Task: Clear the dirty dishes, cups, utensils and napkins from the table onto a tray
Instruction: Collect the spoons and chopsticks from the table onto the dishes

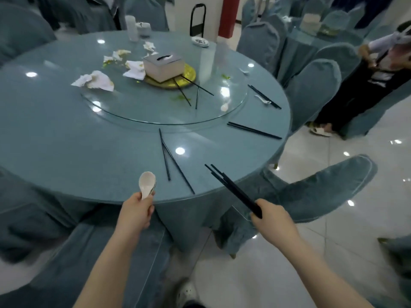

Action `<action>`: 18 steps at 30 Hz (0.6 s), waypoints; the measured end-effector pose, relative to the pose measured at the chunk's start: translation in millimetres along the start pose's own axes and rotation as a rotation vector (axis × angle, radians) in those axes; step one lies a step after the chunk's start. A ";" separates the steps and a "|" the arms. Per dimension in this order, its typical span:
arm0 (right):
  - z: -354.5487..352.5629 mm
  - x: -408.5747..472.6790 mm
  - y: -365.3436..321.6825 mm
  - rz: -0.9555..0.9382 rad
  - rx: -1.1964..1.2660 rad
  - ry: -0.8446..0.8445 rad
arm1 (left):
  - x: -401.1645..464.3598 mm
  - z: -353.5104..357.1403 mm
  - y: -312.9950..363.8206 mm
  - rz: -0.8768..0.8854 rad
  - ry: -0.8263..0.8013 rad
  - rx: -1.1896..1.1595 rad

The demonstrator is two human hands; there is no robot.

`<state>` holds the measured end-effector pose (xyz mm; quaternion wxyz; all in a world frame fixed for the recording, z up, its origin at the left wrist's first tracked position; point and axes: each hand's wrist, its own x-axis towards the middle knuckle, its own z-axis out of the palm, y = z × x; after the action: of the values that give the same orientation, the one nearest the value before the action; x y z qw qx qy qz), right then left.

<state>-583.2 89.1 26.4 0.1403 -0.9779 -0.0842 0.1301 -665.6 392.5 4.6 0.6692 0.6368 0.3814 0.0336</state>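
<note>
Glossy white tile floor (333, 252), blue-covered chairs (311, 90), red pillar (229, 16)

Round blue-grey bench (66, 138): smooth, glossy top that mirrors the ceiling lamps, draped below in matt blue-grey cloth. Clear round glass turntable (124, 114), beyond the fingers: polished, transparent. Stacked white glazed ceramic spoons (147, 183), gripped by the left hand (135, 213): shiny and smooth. Bundle of black chopsticks (231, 190), held in the fingers (259, 211) of the right hand (273, 218): smooth, semi-matt, probably plastic. Square silver tissue box (163, 66): brushed metallic sheen. Gold round disc (189, 73) under it: reflective. Crumpled white paper napkins (95, 80): matt, creased, stained. Blue-grey chair covers (315, 192) right of the fingers: soft, napped cloth. White tiled floor (333, 252): high gloss.
</note>
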 end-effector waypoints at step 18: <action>72.4 205.8 -148.9 -0.244 -0.032 -0.271 | 77.5 -38.8 15.9 -0.113 0.421 -0.170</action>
<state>-426.5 289.7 -44.1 0.1269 -0.9360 -0.2225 0.2413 -625.3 468.7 -13.7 0.6268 0.5349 0.5435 0.1602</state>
